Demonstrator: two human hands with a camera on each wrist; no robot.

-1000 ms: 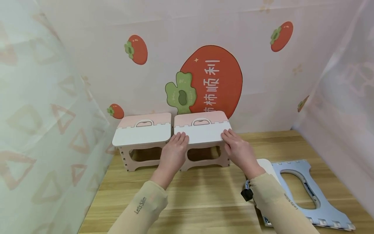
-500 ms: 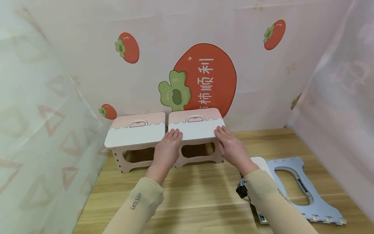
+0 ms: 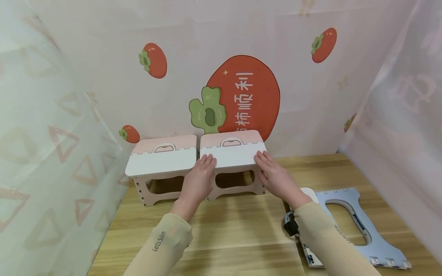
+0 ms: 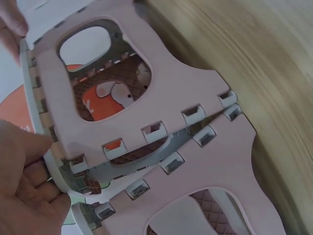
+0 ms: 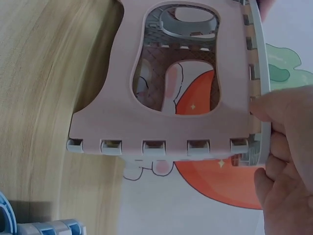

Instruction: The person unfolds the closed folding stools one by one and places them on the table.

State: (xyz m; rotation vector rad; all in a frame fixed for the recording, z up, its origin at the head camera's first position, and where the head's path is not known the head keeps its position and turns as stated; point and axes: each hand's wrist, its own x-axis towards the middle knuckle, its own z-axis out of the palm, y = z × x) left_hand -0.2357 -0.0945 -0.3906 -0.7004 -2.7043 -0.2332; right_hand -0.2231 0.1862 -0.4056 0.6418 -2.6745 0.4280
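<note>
Two pink-and-white folding step stools stand upright side by side against the back wall in the head view. My left hand (image 3: pixel 199 180) grips the front left corner of the right-hand stool (image 3: pixel 233 155), close to the narrow gap between the two. At that stool's front right corner, my right hand (image 3: pixel 276 177) holds the edge. Up close, the left wrist view has my left hand (image 4: pixel 22 181) with its thumb at the seat rim of the stool (image 4: pixel 188 90). In the right wrist view, the thumb of my right hand (image 5: pixel 288 147) presses under the seat edge. The left-hand stool (image 3: pixel 162 161) is untouched.
A blue-and-white folding stool (image 3: pixel 376 230) lies flat at the right of the wooden table (image 3: pixel 238 237), partly hidden by my right forearm. A black item (image 3: pixel 291 227) shows beside that wrist. Fabric walls printed with persimmons (image 3: pixel 248 92) enclose the back and sides.
The head view has shifted slightly. Both hands stay on the front corners of the right-hand stool, and the stools show no clear movement over the last half second.
</note>
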